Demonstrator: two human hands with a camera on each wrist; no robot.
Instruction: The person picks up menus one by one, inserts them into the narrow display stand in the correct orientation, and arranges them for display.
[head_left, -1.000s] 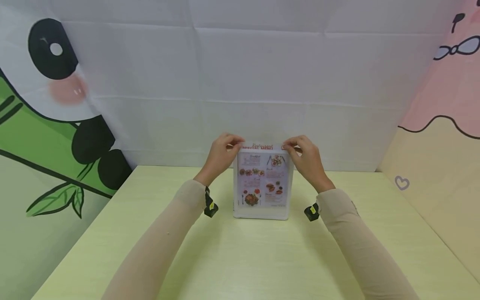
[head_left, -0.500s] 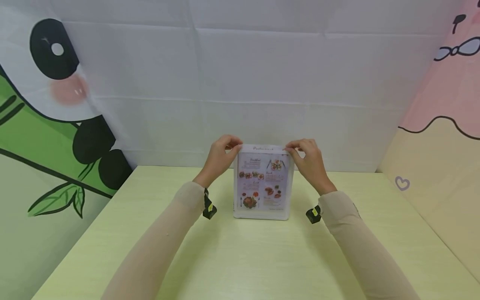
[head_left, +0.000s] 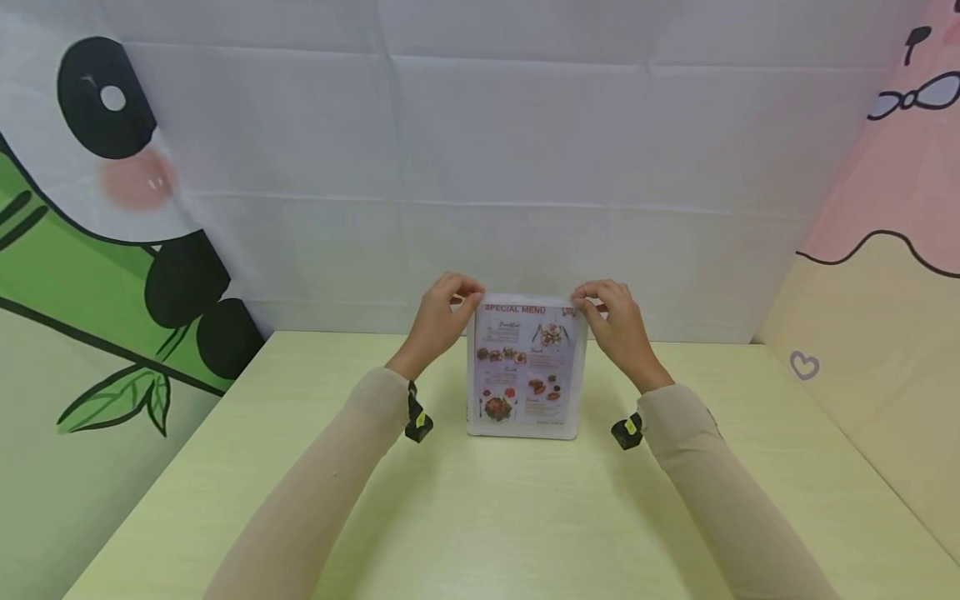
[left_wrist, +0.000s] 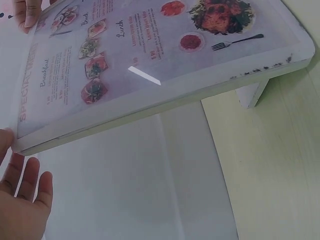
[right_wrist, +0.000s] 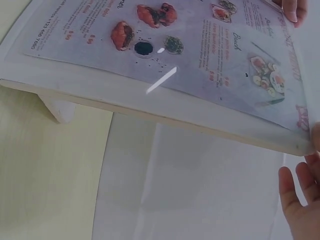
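A white menu stand (head_left: pixel 522 432) stands on the table, leaning back slightly, with a printed menu sheet (head_left: pixel 517 367) behind its clear front. The sheet reads "SPECIAL MENU" and shows food pictures. My left hand (head_left: pixel 438 321) pinches the stand's upper left corner, thumb in front. At the upper right corner my right hand (head_left: pixel 619 329) pinches in the same way. In the left wrist view the other fingers of the left hand (left_wrist: pixel 22 207) extend behind the corner. The right wrist view shows the menu sheet (right_wrist: pixel 150 45) lying a little inside the stand's edge.
A support leg (left_wrist: pixel 251 94) props the stand from behind on the pale yellow-green table (head_left: pixel 517 517). Close behind hangs a white cloth backdrop (head_left: pixel 517 150). Cartoon-printed panels flank the table, a green one (head_left: pixel 67 300) at left and a pink and cream one (head_left: pixel 862 250) at right.
The menu sheet, whose heading stuck up above the stand's top edge, has slid down inside the stand. Both hands have lowered slightly and stay at the top corners.
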